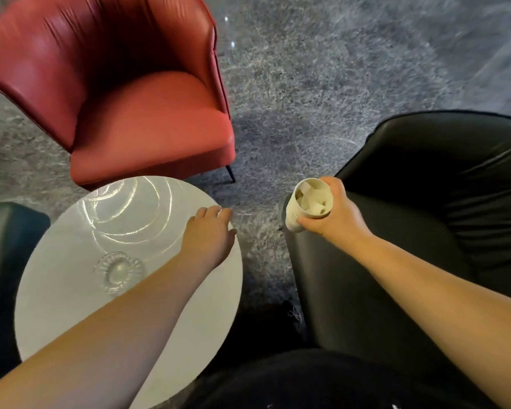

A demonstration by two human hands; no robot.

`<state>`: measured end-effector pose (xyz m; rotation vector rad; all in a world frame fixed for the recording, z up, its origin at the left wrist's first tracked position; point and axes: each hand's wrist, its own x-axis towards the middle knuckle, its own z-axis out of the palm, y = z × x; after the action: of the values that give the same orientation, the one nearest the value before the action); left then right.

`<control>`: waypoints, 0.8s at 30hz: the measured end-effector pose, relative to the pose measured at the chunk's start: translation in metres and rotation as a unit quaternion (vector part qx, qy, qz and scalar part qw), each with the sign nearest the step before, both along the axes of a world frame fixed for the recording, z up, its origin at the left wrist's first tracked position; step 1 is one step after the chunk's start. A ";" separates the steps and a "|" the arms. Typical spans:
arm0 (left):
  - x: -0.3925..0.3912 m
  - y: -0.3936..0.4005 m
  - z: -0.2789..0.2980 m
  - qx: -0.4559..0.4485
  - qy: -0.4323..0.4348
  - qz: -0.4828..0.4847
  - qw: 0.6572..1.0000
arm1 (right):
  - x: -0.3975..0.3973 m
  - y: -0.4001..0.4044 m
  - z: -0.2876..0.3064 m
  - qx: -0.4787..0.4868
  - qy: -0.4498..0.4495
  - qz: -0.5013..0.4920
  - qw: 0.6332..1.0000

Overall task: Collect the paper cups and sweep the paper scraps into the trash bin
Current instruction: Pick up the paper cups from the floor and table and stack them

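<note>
- I hold the paper cup (pixel 309 204) in my right hand (pixel 335 215), fingers and thumb curled round its wall. The cup sits off the table, over the gap between the round white table (pixel 71 290) and the black armchair (pixel 425 202).
- The cup's long axis is tilted, mouth up and leaning toward the camera. The ridged wall suggests several cups nested together; I cannot confirm the count.
- Paper scraps (pixel 311 202) fill the cup close to the rim.
- My left hand (pixel 210 231) lies at the table's right edge, fingers straight and together, palm down, holding nothing. Whether it touches the surface I cannot tell.
- The cup lies to the right of the left hand, well apart, at roughly the same height in view.
- I see no loose scraps on the tabletop; only a glass dish (pixel 118 271) stands there.
- No trash bin is in view. Judgement: sweeping is likely done, and the next move calls for carrying the cup to the bin, keeping the mouth upward so the scraps stay in.
- A red armchair (pixel 115 98) stands beyond the table.
</note>
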<state>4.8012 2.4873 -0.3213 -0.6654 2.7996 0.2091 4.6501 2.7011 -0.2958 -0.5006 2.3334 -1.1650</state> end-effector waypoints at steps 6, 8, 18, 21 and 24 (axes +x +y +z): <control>-0.041 0.012 0.002 -0.005 -0.009 -0.013 1.000 | -0.031 0.016 -0.004 -0.016 -0.007 0.000 1.000; -0.054 0.012 0.003 -0.007 -0.009 -0.016 1.000 | -0.041 0.018 -0.004 -0.018 -0.007 -0.004 1.000; -0.154 -0.005 0.003 -0.002 -0.011 -0.081 0.997 | -0.104 0.014 0.015 -0.024 0.006 -0.028 0.999; -0.197 -0.018 0.000 0.009 -0.022 -0.107 0.994 | -0.130 0.001 0.019 -0.011 0.011 -0.040 0.999; -0.235 -0.037 -0.004 0.012 -0.027 -0.132 0.991 | -0.157 -0.021 0.022 -0.011 0.010 -0.055 0.998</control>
<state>4.5664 2.4505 -0.3254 -0.2847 2.7909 0.1695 4.4928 2.6802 -0.2742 -0.3971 2.3941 -1.2411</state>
